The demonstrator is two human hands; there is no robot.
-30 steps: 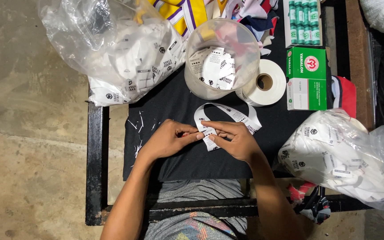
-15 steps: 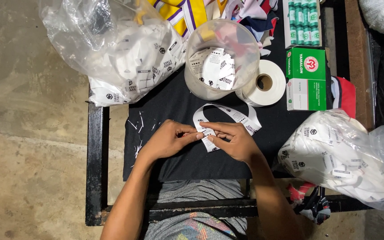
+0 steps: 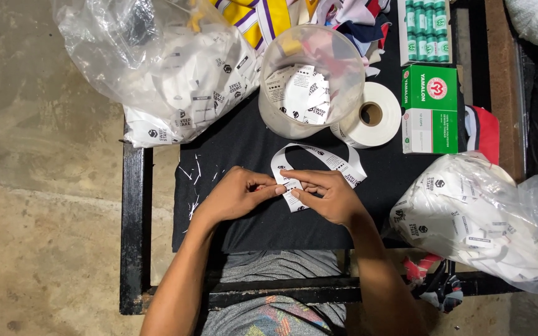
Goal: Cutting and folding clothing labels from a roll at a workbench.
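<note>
Currently: left hand and right hand pinch a white printed label strip; cut labels fill the clear round tub; strip remains uncut.

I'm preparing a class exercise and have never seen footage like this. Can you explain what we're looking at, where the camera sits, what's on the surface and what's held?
A camera worn on a person's head looks down at their bare hands. The left hand and right hand together pinch a white printed label strip over a black cloth-covered table. Around them lie a clear plastic tub of labels, a white tape roll, a green cardboard box and two clear bags of white labels.
</note>
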